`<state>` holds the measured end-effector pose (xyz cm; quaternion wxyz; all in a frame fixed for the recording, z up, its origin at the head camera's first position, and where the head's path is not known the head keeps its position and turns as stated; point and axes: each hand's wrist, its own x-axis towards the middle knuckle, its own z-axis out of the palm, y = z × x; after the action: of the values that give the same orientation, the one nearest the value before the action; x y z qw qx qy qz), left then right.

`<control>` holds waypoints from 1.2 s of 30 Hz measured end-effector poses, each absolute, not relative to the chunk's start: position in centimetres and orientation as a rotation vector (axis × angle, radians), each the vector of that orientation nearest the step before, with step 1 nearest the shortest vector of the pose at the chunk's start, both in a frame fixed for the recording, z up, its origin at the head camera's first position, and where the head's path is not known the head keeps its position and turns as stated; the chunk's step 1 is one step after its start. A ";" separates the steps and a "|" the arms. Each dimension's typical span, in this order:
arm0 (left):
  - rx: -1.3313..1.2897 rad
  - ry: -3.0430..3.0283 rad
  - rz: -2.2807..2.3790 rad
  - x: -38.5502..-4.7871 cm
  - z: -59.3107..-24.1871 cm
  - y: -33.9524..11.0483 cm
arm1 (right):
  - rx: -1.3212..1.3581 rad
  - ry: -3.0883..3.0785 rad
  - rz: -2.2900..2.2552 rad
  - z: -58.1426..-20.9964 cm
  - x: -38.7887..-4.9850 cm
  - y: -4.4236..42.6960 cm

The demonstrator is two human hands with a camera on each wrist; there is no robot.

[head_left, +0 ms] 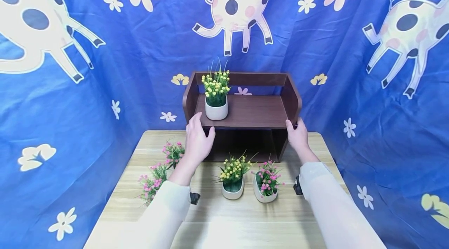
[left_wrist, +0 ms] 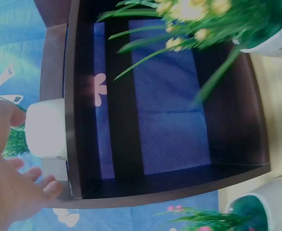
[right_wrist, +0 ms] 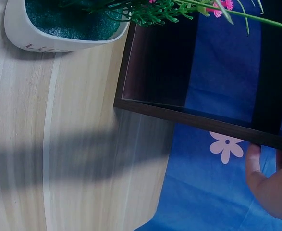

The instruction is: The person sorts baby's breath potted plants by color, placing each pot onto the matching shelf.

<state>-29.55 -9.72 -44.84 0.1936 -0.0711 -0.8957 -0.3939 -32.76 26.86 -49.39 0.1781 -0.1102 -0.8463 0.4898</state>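
Observation:
A dark brown wooden shelf (head_left: pixel 259 110) stands at the table's back edge. On the left of its upper board sits a white pot (head_left: pixel 216 112) of yellow flowers. My left hand (head_left: pixel 199 140) is at the shelf's front left corner, just before that pot. Its fingers are loosely spread and hold nothing; in the left wrist view the white pot (left_wrist: pixel 47 129) shows beyond them. At the right side panel, my right hand (head_left: pixel 298 136) grips the shelf, thumb at the front edge and fingers along the outer side. The right wrist view shows the thumb (right_wrist: pixel 253 161) against the dark edge; the other fingers are mostly hidden.
Before the shelf stand a pot of yellow flowers (head_left: pixel 233 188) and a pot of pink flowers (head_left: pixel 265 192). More pink flowers (head_left: pixel 154 182) are beside my left forearm, partly covered by it. A blue curtain (head_left: pixel 147 66) surrounds the wooden table (head_left: pixel 224 221).

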 end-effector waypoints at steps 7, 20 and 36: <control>-0.237 -2.446 -1.068 -26.7 -47.0 -9.8 | -0.323 -2.392 1.385 -49.2 -32.6 27.3; -0.174 -2.466 -1.001 -21.8 -53.0 -11.1 | -0.317 -2.416 1.370 -49.1 -32.3 27.2; 0.146 -2.557 -1.375 -18.2 -59.0 -12.2 | -0.312 -2.431 1.348 -49.2 -32.4 26.9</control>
<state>-18.23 -12.18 -58.97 0.1171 0.0497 -0.8735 -0.4698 -32.44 26.91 -49.20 0.1712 -0.1100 -0.8563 0.4746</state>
